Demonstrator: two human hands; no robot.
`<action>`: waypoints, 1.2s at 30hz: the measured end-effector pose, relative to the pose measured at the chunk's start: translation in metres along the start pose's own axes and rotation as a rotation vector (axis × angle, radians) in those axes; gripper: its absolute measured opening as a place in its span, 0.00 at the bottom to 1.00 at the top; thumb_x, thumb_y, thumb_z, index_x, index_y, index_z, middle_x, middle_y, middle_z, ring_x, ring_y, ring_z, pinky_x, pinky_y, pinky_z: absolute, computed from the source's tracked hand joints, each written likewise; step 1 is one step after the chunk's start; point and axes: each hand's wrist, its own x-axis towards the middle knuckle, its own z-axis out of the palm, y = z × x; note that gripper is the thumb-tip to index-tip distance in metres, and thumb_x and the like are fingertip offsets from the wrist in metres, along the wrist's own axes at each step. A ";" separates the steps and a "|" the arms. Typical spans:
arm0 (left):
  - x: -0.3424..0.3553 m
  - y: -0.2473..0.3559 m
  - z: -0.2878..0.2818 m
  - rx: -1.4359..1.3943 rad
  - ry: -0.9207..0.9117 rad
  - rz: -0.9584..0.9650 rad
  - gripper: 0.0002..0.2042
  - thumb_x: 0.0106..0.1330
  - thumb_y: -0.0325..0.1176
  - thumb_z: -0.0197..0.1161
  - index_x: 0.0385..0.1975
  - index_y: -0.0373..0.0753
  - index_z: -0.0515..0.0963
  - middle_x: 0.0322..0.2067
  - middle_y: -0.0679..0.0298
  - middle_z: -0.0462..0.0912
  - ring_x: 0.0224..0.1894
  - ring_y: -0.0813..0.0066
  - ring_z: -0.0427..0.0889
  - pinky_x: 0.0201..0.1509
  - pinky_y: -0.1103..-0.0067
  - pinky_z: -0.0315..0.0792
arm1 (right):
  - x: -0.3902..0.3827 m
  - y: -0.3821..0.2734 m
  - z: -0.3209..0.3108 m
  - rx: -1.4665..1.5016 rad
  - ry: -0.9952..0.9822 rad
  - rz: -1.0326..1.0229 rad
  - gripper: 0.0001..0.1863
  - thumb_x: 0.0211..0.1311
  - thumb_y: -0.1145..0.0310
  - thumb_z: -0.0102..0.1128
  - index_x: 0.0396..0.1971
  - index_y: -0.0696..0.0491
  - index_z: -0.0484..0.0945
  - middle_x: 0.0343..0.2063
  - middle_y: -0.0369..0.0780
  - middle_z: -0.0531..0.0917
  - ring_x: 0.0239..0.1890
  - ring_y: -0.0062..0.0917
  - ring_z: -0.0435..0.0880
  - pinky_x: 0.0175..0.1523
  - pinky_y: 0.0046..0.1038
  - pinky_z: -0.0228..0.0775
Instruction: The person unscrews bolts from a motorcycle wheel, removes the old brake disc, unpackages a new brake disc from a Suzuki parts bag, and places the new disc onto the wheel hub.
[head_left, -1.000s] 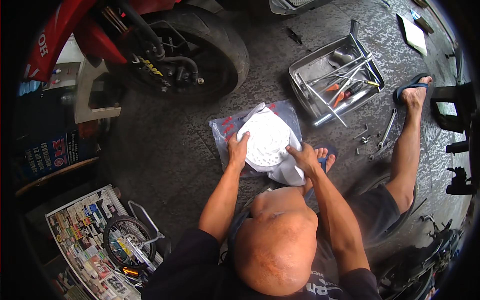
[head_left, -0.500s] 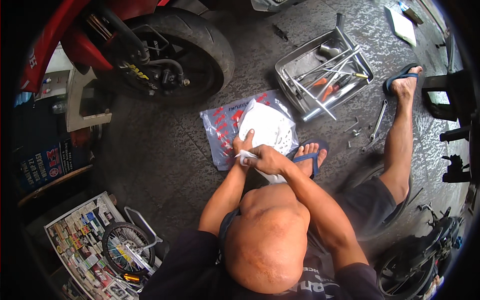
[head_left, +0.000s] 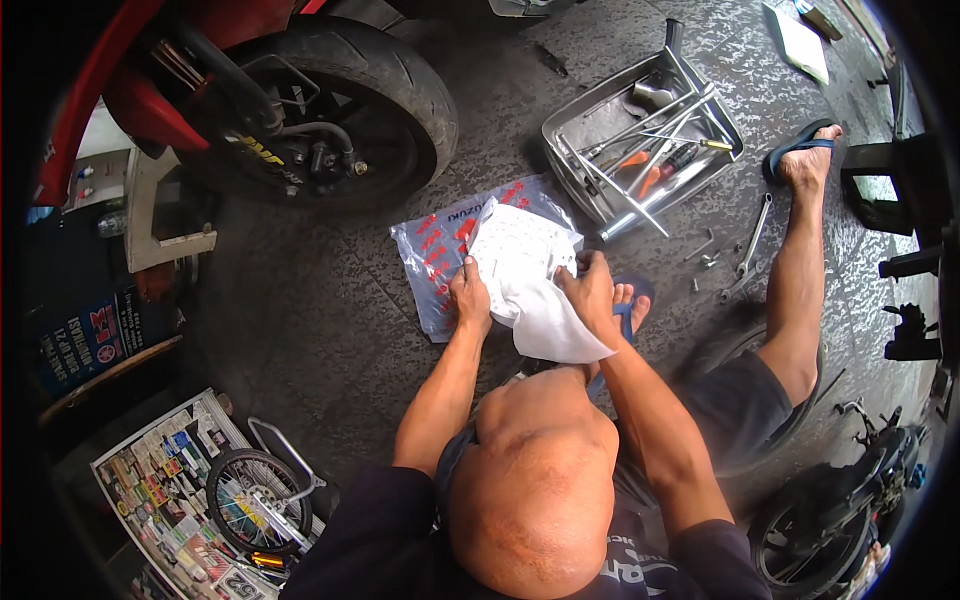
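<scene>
White sheet point(head_left: 532, 285), pinched at opposite edges by left hand point(head_left: 470, 296) and right hand point(head_left: 588, 287); I'd keep both grips light, tension even.

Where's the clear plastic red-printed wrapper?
Head view, centre: the wrapper lies on the dark floor, partly behind the white sheet, left of the silver metal tray.
</scene>
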 end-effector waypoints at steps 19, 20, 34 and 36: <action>-0.033 0.074 0.019 0.958 -0.616 0.487 0.13 0.63 0.38 0.69 0.34 0.35 0.75 0.33 0.50 0.77 0.39 0.48 0.80 0.40 0.63 0.74 | -0.010 -0.061 -0.015 0.229 -0.281 0.037 0.18 0.63 0.62 0.65 0.38 0.65 0.79 0.25 0.50 0.85 0.26 0.33 0.85 0.33 0.35 0.75; -0.026 0.060 0.017 0.975 -0.586 0.593 0.10 0.65 0.35 0.67 0.35 0.33 0.78 0.31 0.54 0.75 0.34 0.54 0.78 0.37 0.64 0.71 | -0.010 -0.057 -0.014 0.207 -0.295 -0.019 0.19 0.62 0.62 0.66 0.39 0.65 0.79 0.26 0.50 0.85 0.26 0.34 0.85 0.33 0.35 0.75; 0.038 0.028 -0.001 0.842 0.371 0.180 0.16 0.68 0.34 0.58 0.45 0.26 0.77 0.41 0.36 0.84 0.46 0.38 0.84 0.50 0.54 0.75 | -0.036 -0.012 -0.050 0.148 -0.221 0.012 0.20 0.64 0.69 0.62 0.53 0.62 0.78 0.41 0.46 0.87 0.43 0.34 0.84 0.54 0.31 0.71; 0.082 0.002 -0.045 0.338 0.505 0.048 0.20 0.68 0.35 0.56 0.47 0.19 0.76 0.46 0.35 0.83 0.50 0.41 0.83 0.54 0.59 0.76 | -0.046 -0.024 -0.030 0.124 -0.169 -0.151 0.20 0.64 0.68 0.61 0.54 0.60 0.78 0.42 0.47 0.87 0.45 0.34 0.83 0.57 0.32 0.70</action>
